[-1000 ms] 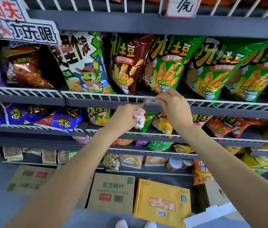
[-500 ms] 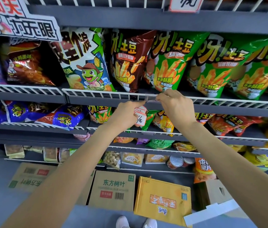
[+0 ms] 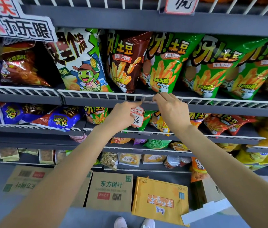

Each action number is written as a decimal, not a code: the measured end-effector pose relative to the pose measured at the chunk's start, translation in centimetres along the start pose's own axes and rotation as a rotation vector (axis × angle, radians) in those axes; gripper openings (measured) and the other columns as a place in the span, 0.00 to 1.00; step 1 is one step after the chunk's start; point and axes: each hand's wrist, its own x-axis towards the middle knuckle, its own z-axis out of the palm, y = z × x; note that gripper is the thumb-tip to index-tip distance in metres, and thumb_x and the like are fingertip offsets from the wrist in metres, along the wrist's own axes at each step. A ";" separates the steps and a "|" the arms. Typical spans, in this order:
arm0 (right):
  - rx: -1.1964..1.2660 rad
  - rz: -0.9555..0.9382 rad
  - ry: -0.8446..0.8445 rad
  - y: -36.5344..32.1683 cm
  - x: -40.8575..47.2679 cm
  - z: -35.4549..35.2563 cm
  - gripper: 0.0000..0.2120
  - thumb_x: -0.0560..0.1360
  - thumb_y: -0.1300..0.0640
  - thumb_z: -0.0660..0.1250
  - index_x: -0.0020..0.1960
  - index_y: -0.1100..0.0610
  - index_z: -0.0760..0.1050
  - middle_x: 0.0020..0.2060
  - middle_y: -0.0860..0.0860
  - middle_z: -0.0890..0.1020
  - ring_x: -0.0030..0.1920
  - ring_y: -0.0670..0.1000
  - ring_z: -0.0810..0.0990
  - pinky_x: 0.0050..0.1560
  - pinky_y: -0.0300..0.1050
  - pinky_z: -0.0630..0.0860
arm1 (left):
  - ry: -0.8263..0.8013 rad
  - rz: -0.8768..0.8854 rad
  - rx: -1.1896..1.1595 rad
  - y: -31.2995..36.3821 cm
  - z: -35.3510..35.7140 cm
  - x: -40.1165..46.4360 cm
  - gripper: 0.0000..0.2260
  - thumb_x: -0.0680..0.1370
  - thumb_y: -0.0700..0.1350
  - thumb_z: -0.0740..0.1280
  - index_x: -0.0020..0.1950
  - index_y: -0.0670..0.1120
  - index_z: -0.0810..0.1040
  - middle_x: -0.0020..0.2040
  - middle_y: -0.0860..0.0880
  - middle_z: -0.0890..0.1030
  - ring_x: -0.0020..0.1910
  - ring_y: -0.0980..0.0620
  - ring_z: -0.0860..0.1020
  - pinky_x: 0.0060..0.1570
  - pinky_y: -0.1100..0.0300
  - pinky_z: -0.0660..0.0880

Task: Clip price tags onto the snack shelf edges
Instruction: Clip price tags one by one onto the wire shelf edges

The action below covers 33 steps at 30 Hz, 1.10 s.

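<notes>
Two hands meet at the white wire shelf edge (image 3: 97, 96). Your right hand (image 3: 171, 111) pinches a clear tag clip (image 3: 147, 98) on it. Your left hand (image 3: 121, 116) grips spare price tags (image 3: 137, 118).

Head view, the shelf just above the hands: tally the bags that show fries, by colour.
Brown bag: 1
Green bags: 3
Total: 4
</notes>
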 end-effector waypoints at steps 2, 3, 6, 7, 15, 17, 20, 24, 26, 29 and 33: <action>0.003 -0.002 -0.018 0.0 -0.1 -0.1 0.23 0.53 0.78 0.71 0.44 0.60 0.77 0.35 0.54 0.78 0.33 0.56 0.76 0.20 0.37 0.59 | -0.012 0.005 0.000 0.0 -0.2 0.0 0.26 0.77 0.34 0.62 0.72 0.54 0.67 0.57 0.43 0.78 0.32 0.56 0.71 0.25 0.75 0.68; 0.010 -0.001 -0.026 0.0 -0.1 -0.1 0.23 0.52 0.78 0.71 0.44 0.60 0.77 0.36 0.54 0.78 0.33 0.56 0.76 0.20 0.36 0.59 | -0.018 0.005 -0.003 0.0 -0.3 0.0 0.26 0.77 0.33 0.62 0.72 0.54 0.67 0.57 0.43 0.78 0.31 0.56 0.71 0.25 0.76 0.69; 0.012 0.004 -0.036 0.0 -0.4 -0.3 0.23 0.54 0.78 0.71 0.45 0.61 0.79 0.38 0.55 0.79 0.36 0.57 0.78 0.21 0.36 0.59 | -0.026 0.005 0.000 0.2 -0.6 0.0 0.26 0.77 0.33 0.62 0.72 0.54 0.66 0.57 0.42 0.77 0.29 0.57 0.70 0.25 0.75 0.68; 0.006 0.003 -0.034 -0.1 -0.6 -0.3 0.22 0.55 0.78 0.71 0.46 0.61 0.79 0.39 0.55 0.80 0.36 0.56 0.78 0.22 0.35 0.59 | -0.026 0.006 0.001 0.2 -0.6 -0.1 0.26 0.77 0.33 0.61 0.72 0.54 0.66 0.57 0.43 0.77 0.29 0.58 0.70 0.25 0.75 0.68; 0.011 -0.002 0.035 -0.3 -1.3 0.2 0.14 0.64 0.70 0.74 0.49 0.61 0.80 0.45 0.55 0.80 0.40 0.54 0.79 0.18 0.37 0.62 | -0.029 0.012 0.018 0.0 -0.5 0.1 0.26 0.78 0.35 0.61 0.73 0.55 0.65 0.59 0.43 0.78 0.39 0.52 0.71 0.29 0.74 0.68; 0.011 0.009 0.040 -0.4 -1.5 0.4 0.14 0.65 0.69 0.74 0.50 0.61 0.80 0.45 0.54 0.80 0.41 0.54 0.80 0.17 0.38 0.65 | -0.033 0.014 0.018 -0.1 -0.5 0.1 0.26 0.78 0.35 0.62 0.72 0.55 0.65 0.58 0.43 0.78 0.36 0.55 0.70 0.27 0.70 0.69; -0.007 0.002 0.033 -0.3 -1.9 0.7 0.17 0.66 0.68 0.73 0.54 0.59 0.79 0.46 0.53 0.80 0.42 0.53 0.80 0.17 0.40 0.68 | -0.033 0.016 0.019 -0.3 -0.3 0.1 0.26 0.77 0.36 0.62 0.72 0.56 0.65 0.55 0.45 0.79 0.33 0.57 0.71 0.24 0.71 0.67; -0.044 0.010 -0.018 -0.5 -1.8 0.4 0.21 0.66 0.67 0.73 0.57 0.57 0.78 0.48 0.53 0.80 0.43 0.54 0.79 0.18 0.39 0.65 | -0.021 0.009 -0.004 -0.1 -0.3 0.2 0.26 0.77 0.36 0.63 0.72 0.55 0.65 0.49 0.46 0.77 0.31 0.57 0.68 0.26 0.73 0.67; -0.069 0.017 -0.056 -0.6 -1.9 0.3 0.21 0.65 0.66 0.73 0.58 0.57 0.78 0.48 0.53 0.79 0.43 0.54 0.78 0.18 0.39 0.64 | -0.022 0.012 -0.019 0.1 -0.3 0.2 0.26 0.77 0.36 0.63 0.72 0.55 0.65 0.48 0.45 0.77 0.32 0.56 0.71 0.28 0.75 0.67; -0.096 0.023 -0.082 -0.8 -2.0 0.3 0.22 0.65 0.65 0.74 0.58 0.57 0.77 0.49 0.54 0.78 0.44 0.55 0.78 0.18 0.38 0.64 | -0.022 0.002 -0.033 0.0 -0.2 0.2 0.26 0.77 0.37 0.62 0.73 0.55 0.64 0.51 0.45 0.77 0.48 0.45 0.77 0.37 0.68 0.68; -0.140 0.033 -0.075 -1.0 -1.8 -0.1 0.24 0.63 0.65 0.76 0.58 0.58 0.78 0.53 0.57 0.77 0.46 0.56 0.78 0.21 0.40 0.67 | 0.098 -0.007 -0.064 -0.2 -0.5 -0.2 0.22 0.78 0.39 0.63 0.71 0.51 0.67 0.54 0.44 0.78 0.56 0.43 0.74 0.54 0.57 0.69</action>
